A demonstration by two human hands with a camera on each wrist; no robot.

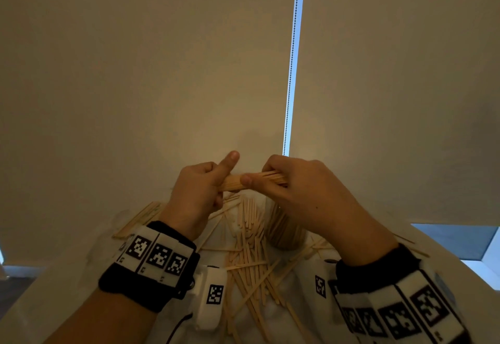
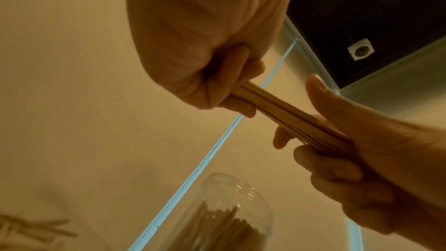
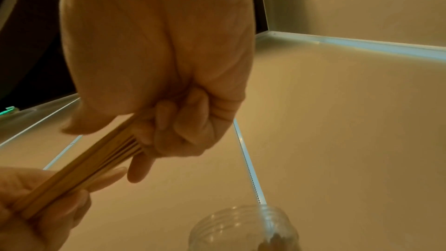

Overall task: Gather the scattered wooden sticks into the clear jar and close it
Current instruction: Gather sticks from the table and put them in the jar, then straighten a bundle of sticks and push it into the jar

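Both hands hold one bundle of wooden sticks [image 1: 234, 182] level in the air, above the table. My left hand [image 1: 213, 181] grips its left end and my right hand [image 1: 259, 178] grips its right end. The left wrist view shows the bundle [image 2: 284, 114] running from the left hand [image 2: 231, 83] down into the right hand [image 2: 337, 159]. The clear jar [image 1: 284, 231] stands open below my right hand, partly filled with upright sticks; it also shows as the jar [image 2: 231, 213] and the jar [image 3: 243, 230]. Several loose sticks [image 1: 249, 260] lie scattered on the white table [image 1: 297, 284]. No lid is in view.
A beige roller blind with a bead chain [image 1: 293, 59] hangs close behind the table. More sticks [image 1: 140, 218] lie at the far left of the table. The table edge runs diagonally at the right [image 1: 460, 265].
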